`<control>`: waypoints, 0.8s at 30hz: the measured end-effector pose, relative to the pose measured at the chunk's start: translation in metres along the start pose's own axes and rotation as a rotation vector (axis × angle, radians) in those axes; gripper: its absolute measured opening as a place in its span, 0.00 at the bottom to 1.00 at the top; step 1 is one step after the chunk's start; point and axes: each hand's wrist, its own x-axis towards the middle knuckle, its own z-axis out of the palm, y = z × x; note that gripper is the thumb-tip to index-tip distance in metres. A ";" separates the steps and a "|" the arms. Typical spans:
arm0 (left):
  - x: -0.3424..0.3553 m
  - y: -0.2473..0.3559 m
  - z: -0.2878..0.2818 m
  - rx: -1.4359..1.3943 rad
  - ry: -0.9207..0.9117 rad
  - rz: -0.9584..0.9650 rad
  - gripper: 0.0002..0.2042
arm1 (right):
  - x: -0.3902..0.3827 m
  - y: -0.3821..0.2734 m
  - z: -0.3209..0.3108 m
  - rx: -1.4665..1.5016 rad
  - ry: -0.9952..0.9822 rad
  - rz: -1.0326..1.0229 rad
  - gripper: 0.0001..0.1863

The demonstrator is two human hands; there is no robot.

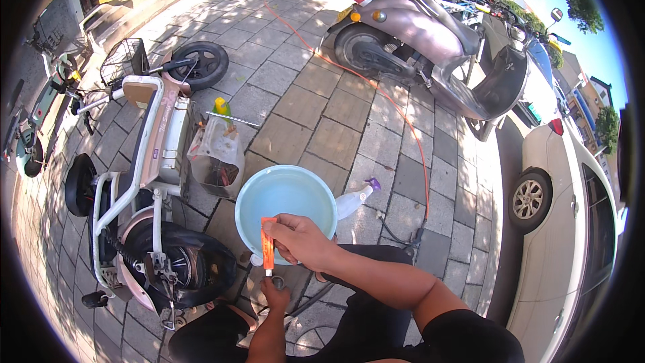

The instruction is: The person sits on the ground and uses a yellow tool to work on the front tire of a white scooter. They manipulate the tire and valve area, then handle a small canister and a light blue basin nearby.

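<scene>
My right hand [306, 238] pinches an orange squeeze tube [268, 245] by its upper end, over the near part of a light-blue basin [286, 181] of water. The tube hangs upright with its white nozzle end down. Just under that nozzle is my left hand [274, 294], closed, with a small round greyish thing [278, 283] at its fingers; its kind does not show clearly. A small whitish round object [256, 260] sits by the basin's near left rim.
An electric bike [144, 141] lies on its side at left. Beside the basin are a litter-filled clear container [218, 161], a yellow-green bottle [222, 107] and a spray bottle [353, 202]. An orange cord [383, 92] crosses the paving. A scooter [430, 33] and white car [561, 215] stand right.
</scene>
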 end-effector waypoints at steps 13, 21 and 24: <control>0.025 0.048 -0.013 0.178 -0.115 -0.004 0.43 | 0.006 0.016 0.005 -0.147 0.014 -0.057 0.20; 0.004 0.058 -0.016 0.217 -0.157 -0.169 0.46 | 0.007 0.026 -0.015 -0.175 0.039 -0.148 0.15; 0.000 0.011 -0.023 0.193 -0.265 -0.333 0.39 | 0.017 0.036 -0.021 -0.157 0.017 -0.173 0.14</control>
